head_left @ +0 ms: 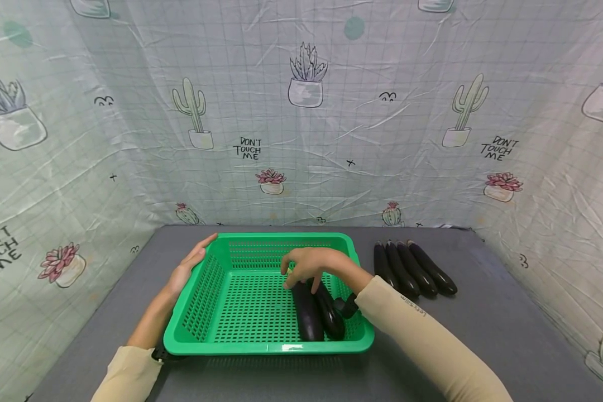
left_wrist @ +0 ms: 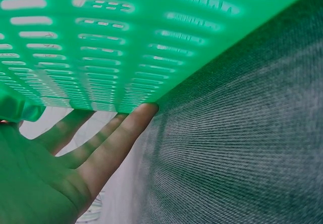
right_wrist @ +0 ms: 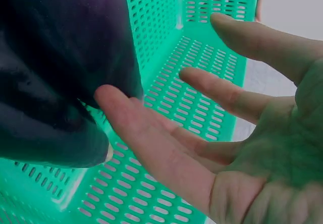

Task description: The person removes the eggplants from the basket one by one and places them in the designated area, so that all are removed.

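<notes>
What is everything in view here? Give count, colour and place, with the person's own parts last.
Basket: 1, green, in front of the person.
Eggplants inside: 2, dark purple, side by side at the basket's right.
Eggplants outside: 4, dark purple, in a row right of the basket.
Tabletop: 1, grey, under the basket.
Printed cloth: number of pieces unclear, pale, behind and at both sides.
Wrist devices: 2, black, one per wrist.
Sleeves: 2, cream, on the forearms.
Left grip: 1, bare, along the basket's outer left side.
Right grip: 1, bare, at the inside eggplants' far ends.
</notes>
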Demonstrator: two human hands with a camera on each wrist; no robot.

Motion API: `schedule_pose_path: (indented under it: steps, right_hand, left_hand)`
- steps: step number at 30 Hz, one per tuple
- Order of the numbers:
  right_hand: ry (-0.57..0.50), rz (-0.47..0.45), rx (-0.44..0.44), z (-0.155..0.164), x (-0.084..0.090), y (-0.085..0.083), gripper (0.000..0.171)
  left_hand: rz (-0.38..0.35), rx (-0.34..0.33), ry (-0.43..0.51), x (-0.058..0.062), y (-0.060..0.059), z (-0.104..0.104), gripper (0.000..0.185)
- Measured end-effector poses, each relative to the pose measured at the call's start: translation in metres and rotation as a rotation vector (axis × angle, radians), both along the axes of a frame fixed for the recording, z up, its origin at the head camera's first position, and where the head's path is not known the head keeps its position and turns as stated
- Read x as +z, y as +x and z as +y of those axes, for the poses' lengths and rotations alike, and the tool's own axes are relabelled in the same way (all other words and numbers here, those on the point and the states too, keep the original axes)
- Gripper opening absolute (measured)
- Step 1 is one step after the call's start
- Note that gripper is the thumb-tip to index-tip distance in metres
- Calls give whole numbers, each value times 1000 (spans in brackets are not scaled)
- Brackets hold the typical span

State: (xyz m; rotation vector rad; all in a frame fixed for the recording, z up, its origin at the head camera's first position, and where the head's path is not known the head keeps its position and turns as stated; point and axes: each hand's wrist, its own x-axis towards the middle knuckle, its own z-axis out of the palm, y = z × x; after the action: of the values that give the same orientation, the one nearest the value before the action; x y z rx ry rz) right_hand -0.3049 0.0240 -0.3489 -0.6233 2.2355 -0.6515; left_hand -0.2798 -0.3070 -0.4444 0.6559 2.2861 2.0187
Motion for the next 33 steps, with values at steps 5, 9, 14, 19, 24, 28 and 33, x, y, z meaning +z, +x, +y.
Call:
schedule_pose_path:
  steps: [5, 9, 14, 19, 24, 28, 33]
  right_hand:
    - [14, -35, -22, -1, -4, -2, 45]
    - [19, -59, -19, -1, -10, -4, 44]
    - [28, -74, 10, -1, -15, -3, 44]
    - [50, -105, 51, -3, -16, -2, 45]
    - [71, -146, 86, -5, -19, -3, 42]
    - [77, -173, 90, -6, -21, -3, 39]
    - [79, -193, 91, -5, -22, -2, 36]
  left_hand:
    - [-4, -6, 12, 0, 0, 0, 58]
    - [0, 3, -2, 0, 0, 0, 58]
    - [12, 16, -15, 0, -1, 0, 58]
    - [7, 0, 13, -1, 0, -1, 58]
    - [1, -2, 22, -3, 1, -2, 58]
    - [-4, 7, 7, -2, 2, -1, 59]
    - [-16, 10, 7, -1, 3, 1, 59]
